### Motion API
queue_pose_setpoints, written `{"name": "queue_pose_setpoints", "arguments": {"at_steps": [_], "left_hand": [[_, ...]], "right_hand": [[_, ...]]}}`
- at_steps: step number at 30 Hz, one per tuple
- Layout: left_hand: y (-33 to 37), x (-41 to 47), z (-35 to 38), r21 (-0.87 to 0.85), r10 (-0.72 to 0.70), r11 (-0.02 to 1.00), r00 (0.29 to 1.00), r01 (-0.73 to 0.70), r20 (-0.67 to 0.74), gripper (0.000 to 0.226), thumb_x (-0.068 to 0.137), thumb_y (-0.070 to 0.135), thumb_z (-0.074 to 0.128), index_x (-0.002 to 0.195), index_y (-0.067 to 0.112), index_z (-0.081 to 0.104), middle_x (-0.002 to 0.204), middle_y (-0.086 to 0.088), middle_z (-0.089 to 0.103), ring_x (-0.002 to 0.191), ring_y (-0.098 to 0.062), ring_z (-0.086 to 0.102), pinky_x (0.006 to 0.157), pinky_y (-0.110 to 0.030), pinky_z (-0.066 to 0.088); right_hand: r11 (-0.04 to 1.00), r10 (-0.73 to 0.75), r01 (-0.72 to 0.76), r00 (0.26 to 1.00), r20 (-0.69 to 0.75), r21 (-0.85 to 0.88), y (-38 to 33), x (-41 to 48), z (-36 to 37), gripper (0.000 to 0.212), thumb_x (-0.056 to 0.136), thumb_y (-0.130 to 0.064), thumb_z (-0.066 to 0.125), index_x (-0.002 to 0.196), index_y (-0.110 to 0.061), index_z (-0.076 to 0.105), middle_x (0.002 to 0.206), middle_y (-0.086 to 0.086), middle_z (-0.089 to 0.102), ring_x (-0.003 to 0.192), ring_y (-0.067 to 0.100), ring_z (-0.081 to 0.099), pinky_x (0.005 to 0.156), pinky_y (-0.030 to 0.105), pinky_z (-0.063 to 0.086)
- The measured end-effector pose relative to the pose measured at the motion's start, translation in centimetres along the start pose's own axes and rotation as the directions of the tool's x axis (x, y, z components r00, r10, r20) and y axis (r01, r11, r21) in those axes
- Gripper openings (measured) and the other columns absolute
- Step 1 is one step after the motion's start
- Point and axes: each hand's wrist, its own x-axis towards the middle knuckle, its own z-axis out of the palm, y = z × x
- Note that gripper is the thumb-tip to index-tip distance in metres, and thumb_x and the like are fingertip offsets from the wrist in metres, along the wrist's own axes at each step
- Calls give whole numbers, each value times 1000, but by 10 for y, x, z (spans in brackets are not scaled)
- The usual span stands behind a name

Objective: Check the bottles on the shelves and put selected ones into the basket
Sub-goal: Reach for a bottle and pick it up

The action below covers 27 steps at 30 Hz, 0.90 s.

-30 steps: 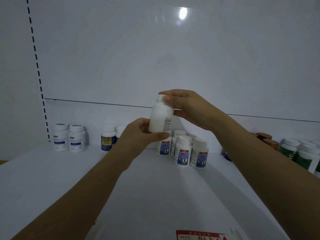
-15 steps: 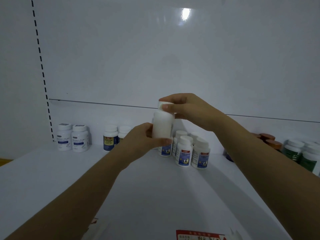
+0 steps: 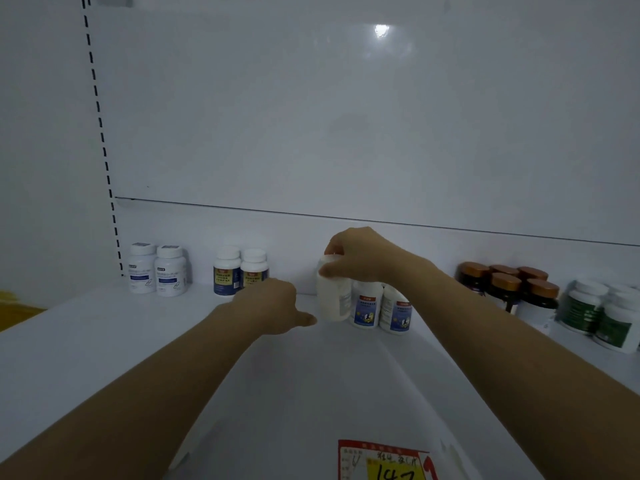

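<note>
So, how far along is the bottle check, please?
Done: nothing certain; no basket is in view. In hand: the right hand grips the white bottle by its cap, low at the shelf beside the blue-labelled bottles; the left hand holds nothing. Left: the copper-capped bottles and green-labelled bottles look untouched.

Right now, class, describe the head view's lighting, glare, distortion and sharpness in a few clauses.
Head view: dim, bluish light; one glare spot on the back panel; wide-angle lens bows the slotted upright; soft shadows on the shelf; the white bottle in the right hand looks blurred.
</note>
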Motion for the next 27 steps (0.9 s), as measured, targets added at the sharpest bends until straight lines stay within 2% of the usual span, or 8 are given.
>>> {"name": "queue_pose_setpoints", "arguments": {"at_steps": [3, 9, 12, 14, 18, 21, 24, 27], "left_hand": [[-6, -7, 0, -11, -40, 999, 999, 40, 13, 44, 86, 56, 53, 73, 15, 47, 71, 2, 47, 70, -13, 50, 68, -27, 44], [-55, -40, -19, -40, -162, 986, 986, 161, -39, 39, 87, 53, 55, 92, 14, 52, 79, 0, 48, 89, -22, 59, 79, -29, 47], [-100, -67, -33, -42, -234, 972, 969, 232, -79, 47, 86, 54, 56, 103, 10, 57, 88, -1, 58, 94, -22, 60, 84, -33, 49], [-136, -91, -44, -57, -281, 959, 954, 276, -107, 54, 86, 54, 56, 119, 12, 56, 100, -1, 59, 92, -19, 57, 82, -30, 47], [-220, -152, -70, -24, -409, 912, 901, 410, -144, 54, 88, 55, 53, 118, 10, 56, 94, -3, 55, 82, -17, 50, 72, -27, 42], [-292, -199, -82, -6, -503, 861, 849, 509, -159, 47, 89, 56, 51, 97, 10, 57, 79, 0, 52, 73, -15, 50, 59, -25, 39], [-359, -241, -86, -26, -597, 798, 785, 602, -164, 47, 89, 55, 51, 65, 16, 42, 63, 1, 42, 55, -11, 40, 47, -24, 30], [-421, -273, -86, -39, -660, 749, 739, 662, -135, 46, 90, 55, 50, 69, 14, 47, 64, 1, 44, 57, -13, 44, 50, -24, 33]], "right_hand": [[999, -35, 35, 999, 1, -10, -9, 6, 1, 35, 86, -31, 63, 110, -6, 67, 109, 8, 66, 95, 19, 58, 72, 24, 43], [988, -153, 153, 988, 6, 3, -73, 31, 5, 35, 86, -35, 64, 109, -8, 64, 107, 5, 63, 88, 15, 51, 68, 23, 38], [972, -222, 222, 975, -14, 77, -132, 43, 9, 34, 85, -32, 65, 107, -6, 66, 106, 8, 66, 87, 18, 55, 59, 22, 42], [954, -280, 281, 960, -29, 101, -182, 50, 15, 37, 85, -30, 64, 108, -1, 66, 107, 12, 67, 89, 22, 59, 67, 29, 49], [905, -390, 392, 920, -45, 165, -294, 64, 32, 37, 83, -30, 65, 109, -3, 66, 109, 8, 67, 89, 20, 59, 69, 26, 49], [862, -459, 456, 887, -41, 220, -379, 73, 49, 39, 83, -30, 65, 109, 0, 67, 109, 12, 67, 97, 25, 62, 77, 34, 52], [813, -524, 508, 851, -24, 284, -456, 84, 69, 39, 82, -29, 65, 107, 1, 67, 108, 14, 68, 99, 27, 63, 81, 40, 54], [772, -584, 552, 812, 8, 314, -526, 99, 94, 35, 82, -30, 67, 106, -4, 66, 107, 10, 66, 96, 22, 61, 75, 33, 53]]}}
